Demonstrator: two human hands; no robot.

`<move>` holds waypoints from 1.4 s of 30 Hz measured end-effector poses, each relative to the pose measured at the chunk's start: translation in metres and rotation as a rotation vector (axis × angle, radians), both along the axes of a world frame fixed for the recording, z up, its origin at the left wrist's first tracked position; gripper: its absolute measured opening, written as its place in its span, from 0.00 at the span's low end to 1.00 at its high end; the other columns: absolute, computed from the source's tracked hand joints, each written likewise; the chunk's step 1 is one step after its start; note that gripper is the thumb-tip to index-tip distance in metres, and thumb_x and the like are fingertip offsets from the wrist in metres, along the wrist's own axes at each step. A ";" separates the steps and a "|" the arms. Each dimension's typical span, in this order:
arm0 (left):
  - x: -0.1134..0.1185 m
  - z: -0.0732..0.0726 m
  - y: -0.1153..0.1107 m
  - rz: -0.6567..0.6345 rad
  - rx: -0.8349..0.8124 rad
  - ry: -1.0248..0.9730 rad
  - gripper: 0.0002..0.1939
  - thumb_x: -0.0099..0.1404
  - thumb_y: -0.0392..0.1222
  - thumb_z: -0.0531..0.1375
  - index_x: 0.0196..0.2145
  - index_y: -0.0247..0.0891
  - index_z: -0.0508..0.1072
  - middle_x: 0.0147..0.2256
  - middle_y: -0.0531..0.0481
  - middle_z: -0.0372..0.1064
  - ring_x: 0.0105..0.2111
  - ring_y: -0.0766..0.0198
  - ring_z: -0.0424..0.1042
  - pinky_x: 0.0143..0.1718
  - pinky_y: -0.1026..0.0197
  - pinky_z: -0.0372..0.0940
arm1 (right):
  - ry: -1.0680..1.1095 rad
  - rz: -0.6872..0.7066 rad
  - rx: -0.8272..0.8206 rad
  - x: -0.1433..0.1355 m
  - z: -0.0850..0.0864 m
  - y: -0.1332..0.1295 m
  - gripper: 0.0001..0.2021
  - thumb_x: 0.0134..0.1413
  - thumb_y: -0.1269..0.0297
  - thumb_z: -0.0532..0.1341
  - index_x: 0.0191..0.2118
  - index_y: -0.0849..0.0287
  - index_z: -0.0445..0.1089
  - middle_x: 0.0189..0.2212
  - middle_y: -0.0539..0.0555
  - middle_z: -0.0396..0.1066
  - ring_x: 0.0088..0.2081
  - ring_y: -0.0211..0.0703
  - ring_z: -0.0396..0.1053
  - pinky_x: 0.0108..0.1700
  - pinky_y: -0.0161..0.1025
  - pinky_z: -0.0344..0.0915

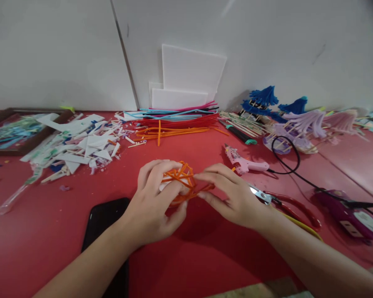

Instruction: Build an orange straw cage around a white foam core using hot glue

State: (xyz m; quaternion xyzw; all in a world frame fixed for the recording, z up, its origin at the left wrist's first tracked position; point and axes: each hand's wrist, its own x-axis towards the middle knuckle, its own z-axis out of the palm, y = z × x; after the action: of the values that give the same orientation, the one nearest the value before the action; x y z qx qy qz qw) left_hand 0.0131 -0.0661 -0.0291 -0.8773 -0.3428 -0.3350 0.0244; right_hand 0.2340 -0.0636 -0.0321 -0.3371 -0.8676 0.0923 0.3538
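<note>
An orange lattice of pipe cleaners (183, 176) with a white piece inside it is held above the red table. My left hand (157, 194) wraps round its left side, fingers over the top and thumb beneath. From the right, my right hand (228, 192) pinches an orange pipe cleaner end (209, 188) that sticks out of the lattice. Part of the lattice is hidden behind my left fingers. Under my left wrist lies a black phone (107, 215). A pink glue gun (245, 162) rests just beyond my right hand, and red-handled pliers (294, 205) lie beside my right forearm.
Bundles of coloured pipe cleaners (177, 120) lie along the back, below white foam boards (189, 70). White scraps (87, 145) are piled left, near a brown frame (12, 151). Blue and lilac small pavilions (307, 124) stand back right. A cable runs to a purple power strip (348, 215).
</note>
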 end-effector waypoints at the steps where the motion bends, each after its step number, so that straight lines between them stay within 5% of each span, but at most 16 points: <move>1: 0.000 0.000 0.000 -0.002 -0.001 0.005 0.07 0.59 0.35 0.59 0.37 0.37 0.69 0.52 0.37 0.60 0.54 0.46 0.59 0.56 0.41 0.56 | -0.011 0.003 -0.009 0.000 0.000 0.001 0.12 0.62 0.68 0.57 0.50 0.62 0.67 0.41 0.59 0.69 0.42 0.44 0.68 0.43 0.42 0.68; 21: -0.001 0.002 -0.004 0.019 0.030 0.018 0.07 0.59 0.34 0.58 0.38 0.36 0.70 0.53 0.35 0.59 0.54 0.43 0.59 0.54 0.38 0.56 | 0.004 0.110 -0.077 0.001 0.002 0.006 0.09 0.60 0.70 0.58 0.44 0.64 0.71 0.38 0.59 0.69 0.40 0.43 0.67 0.43 0.43 0.68; 42: 0.000 0.000 -0.003 0.003 0.086 0.034 0.07 0.58 0.37 0.60 0.36 0.36 0.70 0.52 0.34 0.60 0.54 0.43 0.59 0.55 0.38 0.57 | 0.026 0.085 0.071 -0.004 -0.007 0.000 0.05 0.62 0.69 0.58 0.40 0.59 0.71 0.33 0.54 0.72 0.36 0.41 0.68 0.40 0.40 0.65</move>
State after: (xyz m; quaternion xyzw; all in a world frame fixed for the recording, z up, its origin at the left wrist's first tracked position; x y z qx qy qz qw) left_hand 0.0128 -0.0691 -0.0293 -0.8805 -0.3288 -0.3344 0.0685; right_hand 0.2296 -0.0632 -0.0390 -0.2861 -0.8791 0.0807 0.3726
